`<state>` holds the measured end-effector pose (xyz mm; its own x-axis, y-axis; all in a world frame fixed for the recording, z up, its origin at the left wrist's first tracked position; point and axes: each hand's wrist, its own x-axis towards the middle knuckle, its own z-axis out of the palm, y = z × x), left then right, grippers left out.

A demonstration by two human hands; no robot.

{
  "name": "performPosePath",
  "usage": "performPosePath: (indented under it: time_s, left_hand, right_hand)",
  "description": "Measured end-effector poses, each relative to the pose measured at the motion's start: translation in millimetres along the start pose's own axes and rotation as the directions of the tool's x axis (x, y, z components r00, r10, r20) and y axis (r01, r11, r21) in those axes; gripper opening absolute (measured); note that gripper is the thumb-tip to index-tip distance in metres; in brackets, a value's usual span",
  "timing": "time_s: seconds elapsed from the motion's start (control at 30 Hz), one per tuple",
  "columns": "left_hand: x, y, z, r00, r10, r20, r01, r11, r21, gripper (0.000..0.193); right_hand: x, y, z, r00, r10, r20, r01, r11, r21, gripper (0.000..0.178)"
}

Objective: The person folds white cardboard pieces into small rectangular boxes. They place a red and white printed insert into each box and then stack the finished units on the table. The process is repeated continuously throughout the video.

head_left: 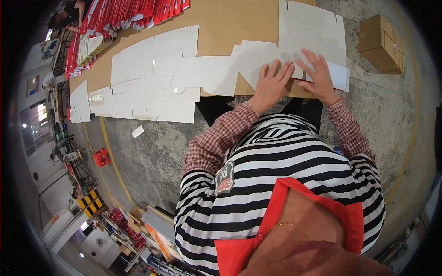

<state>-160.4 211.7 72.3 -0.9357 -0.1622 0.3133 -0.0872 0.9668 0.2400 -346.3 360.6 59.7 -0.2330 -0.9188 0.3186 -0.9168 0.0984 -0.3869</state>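
My left hand (271, 86) lies with fingers stretched flat on a white die-cut cardboard sheet (258, 60) at the near edge of the table. Close beside it, my right hand (320, 78) has its fingers apart, somewhat blurred, over a folded flap (338, 76) of white card with a red edge. Whether the right fingertips touch the card I cannot tell. Another white sheet (313, 32) reaches away toward the far side, beyond my right hand. Neither hand grips anything.
More white cut sheets (156, 99) overlap to the left on the brown table (235, 27). Red-and-white folded pieces (124, 14) are piled at the far left. A brown carton (380, 43) stands on the floor at right; a red stool (101, 157) is at left. Another person (69, 16) is at far left.
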Motion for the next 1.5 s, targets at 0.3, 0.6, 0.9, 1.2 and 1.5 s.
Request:
performPosePath:
  time_s: [0.3, 0.6, 0.9, 1.2, 1.5]
  left_hand:
    - [-33.8, -67.8, -14.7, 0.861, -0.469, 0.195, 0.507, 0.823, -0.258, 0.054]
    - [-14.7, -5.8, 6.3, 0.971, 0.043, 0.234, -0.038, 0.999, -0.024, 0.092]
    - [16.0, 33.5, 24.9, 0.906, 0.332, 0.264, -0.226, 0.905, -0.361, 0.125]
    - [-29.4, -56.0, -54.2, 0.922, -0.035, 0.385, 0.014, 0.998, 0.056, 0.038]
    - [38.5, -142.3, -52.0, 0.783, -0.142, 0.606, 0.415, 0.845, -0.337, 0.038]
  right_hand:
    - [-16.4, 6.8, -1.3, 0.971, -0.057, 0.233, 0.081, 0.992, -0.095, 0.067]
    - [-30.5, -6.2, -27.3, 0.971, 0.21, -0.111, -0.2, 0.975, 0.093, 0.058]
    - [-58.8, 6.4, 7.8, 0.647, 0.747, -0.154, -0.342, 0.465, 0.817, 0.057]
    - [25.0, -2.2, -16.5, 0.989, -0.005, 0.148, -0.006, 0.997, 0.072, 0.083]
    - [7.4, -18.1, 13.0, 0.99, -0.003, 0.139, 0.047, 0.947, -0.318, 0.075]
